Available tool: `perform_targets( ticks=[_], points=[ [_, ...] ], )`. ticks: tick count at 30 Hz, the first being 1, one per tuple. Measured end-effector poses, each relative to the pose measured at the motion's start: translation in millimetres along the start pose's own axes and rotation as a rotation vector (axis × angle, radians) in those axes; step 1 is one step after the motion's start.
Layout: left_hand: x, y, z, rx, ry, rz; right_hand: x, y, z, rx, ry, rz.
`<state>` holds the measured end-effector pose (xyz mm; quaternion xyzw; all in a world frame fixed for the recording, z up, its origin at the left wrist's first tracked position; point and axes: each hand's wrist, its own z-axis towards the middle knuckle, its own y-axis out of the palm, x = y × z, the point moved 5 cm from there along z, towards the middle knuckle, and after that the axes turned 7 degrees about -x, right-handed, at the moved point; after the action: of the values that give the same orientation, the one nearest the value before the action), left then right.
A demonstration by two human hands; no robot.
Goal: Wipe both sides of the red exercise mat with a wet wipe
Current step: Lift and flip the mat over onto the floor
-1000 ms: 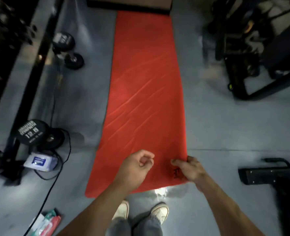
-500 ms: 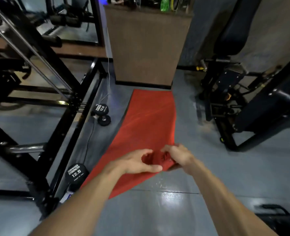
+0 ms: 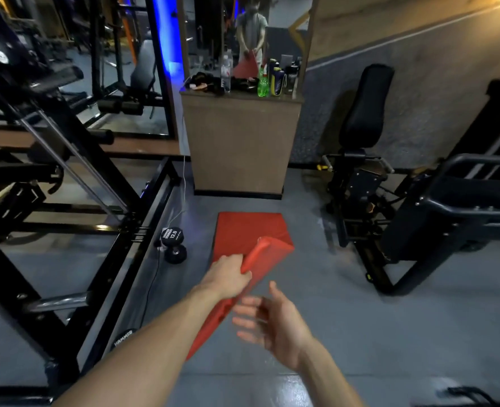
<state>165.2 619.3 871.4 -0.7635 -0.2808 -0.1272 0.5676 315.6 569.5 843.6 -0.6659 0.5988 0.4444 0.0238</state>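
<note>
Now left hand (image 3: pixel 228 274) grips red mat (image 3: pixel 242 233), lengthwise away; right hand (image 3: pixel 275 324) seemingly spread.

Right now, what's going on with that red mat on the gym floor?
A person is lifting the near end of the red exercise mat off the grey floor, apparently to flip it over. The left hand grips the raised edge, while the right hand is open beside it, holding nothing. The far end lies flat in front of a wooden counter. A dumbbell sits to the mat's left. No wet wipe is visible in either hand.
</note>
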Motion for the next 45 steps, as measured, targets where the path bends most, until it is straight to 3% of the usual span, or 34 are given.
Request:
perform_targets(
  ticks=[6,13,15,18,22,26,31,34,36,39,45],
  points=[
    [45.3,-21.9,8.6,0.047,-0.040,-0.233,81.6,24.7,10.1,-0.080,0.143,0.304],
    [56.3,-4.3,11.0,0.118,-0.088,-0.549,112.7,4.4,11.6,0.226,0.212,0.505],
    [67.4,-1.2,14.8,0.149,-0.087,-0.621,101.3,-0.3,10.3,0.269,0.174,0.672],
    [98.2,-4.7,16.9,0.174,-0.036,-0.674,70.4,-15.4,5.7,0.232,-0.010,0.982],
    [129.5,-33.5,15.1,0.209,0.034,-0.795,-4.9,-41.8,-8.2,0.146,-0.333,1.114],
    [144.2,-85.5,-7.6,0.265,0.170,-1.157,-90.5,-47.1,-37.3,-0.005,-0.566,1.036],
    [117.4,-123.1,-36.6,0.348,0.444,-1.581,-196.2,-22.8,-73.9,-0.129,-0.782,0.630],
    [69.9,-91.1,-44.3,0.482,0.276,-1.736,-185.0,-10.1,-65.1,-0.055,-0.775,0.423],
    [31.4,-47.8,-50.9,0.566,0.018,-1.759,-140.0,-17.4,-41.5,0.025,-0.654,0.403],
    [-12.7,15.2,-68.9,0.613,-0.227,-1.724,-65.8,-42.4,-13.1,0.083,-0.419,0.396],
    [-49.8,97.0,-94.5,0.629,-0.469,-1.742,21.6,-86.3,-0.7,0.162,-0.208,0.350]
  ],
)
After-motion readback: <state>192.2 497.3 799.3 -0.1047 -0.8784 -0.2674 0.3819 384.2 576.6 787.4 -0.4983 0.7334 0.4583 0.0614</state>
